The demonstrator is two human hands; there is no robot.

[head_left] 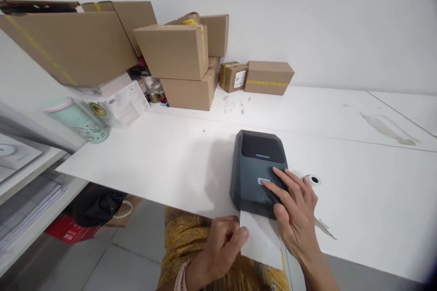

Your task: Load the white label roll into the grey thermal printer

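Note:
On the white table stands a dark grey desktop label printer (254, 168) with a black window on top and a light blue button (262, 181). My right hand (297, 209) rests over its near right corner, open, fingers spread, the index fingertip on the button. A blank white paper sheet (261, 238) sticks out of the printer's front and hangs over the table edge. My left hand (223, 245) is closed beside the paper's left edge, its thumb overlapping that edge; whether paper is between the fingers is hidden. A small white roll (313, 180) lies right of the printer.
Cardboard boxes (174, 52) are stacked at the back left, with two smaller ones (269, 77) beside them. A mint green tumbler (77, 120) and a white box (118, 102) stand left. Torn paper strips (325, 228) lie near the front edge. Shelves (30, 182) flank the table at left.

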